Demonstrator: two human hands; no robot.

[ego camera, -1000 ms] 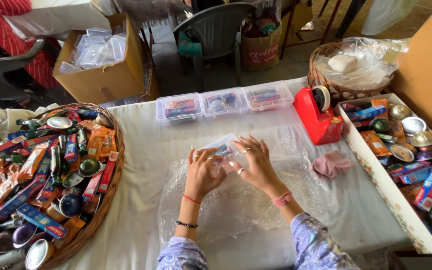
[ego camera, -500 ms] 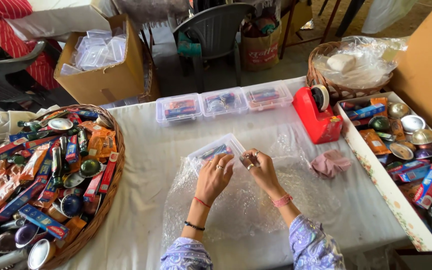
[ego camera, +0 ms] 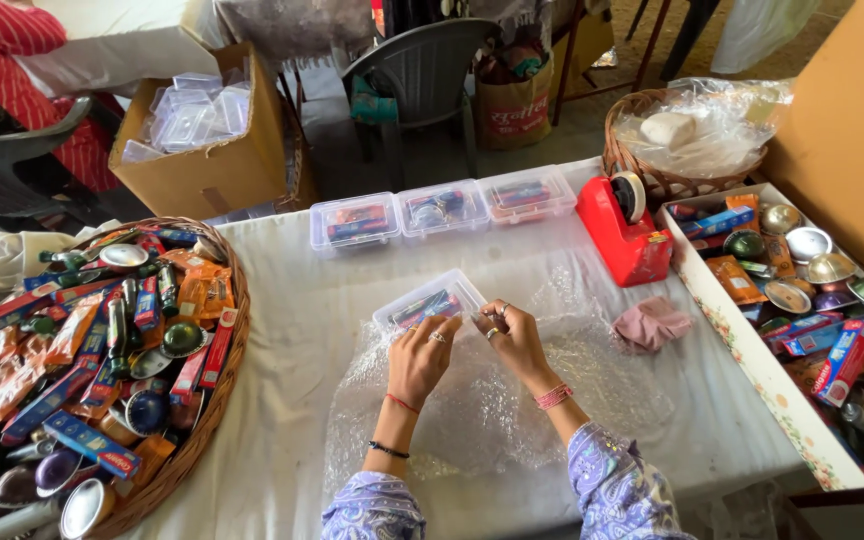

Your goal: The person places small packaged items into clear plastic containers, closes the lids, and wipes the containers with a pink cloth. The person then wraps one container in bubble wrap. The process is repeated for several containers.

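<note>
we are looking down at a white-covered tabletop (ego camera: 282, 330). our left hand (ego camera: 422, 355) is resting with fingers curled against the near edge of a small clear plastic box (ego camera: 430, 302), which is lying at the far edge of a sheet of bubble wrap (ego camera: 492, 400) spread at the middle of the tabletop. our right hand (ego camera: 514, 335) is pinching something small at the box's right corner; we cannot tell what it is. three more filled clear boxes (ego camera: 442, 208) are standing in a row farther back. a red tape dispenser (ego camera: 624, 232) is sitting to the right of them, with a pink cloth (ego camera: 652, 322) just in front of it. a round wicker basket (ego camera: 197, 440) of packets and tins is occupying the left side, and a long tray (ego camera: 742, 350) of similar goods is lining the right.
</note>
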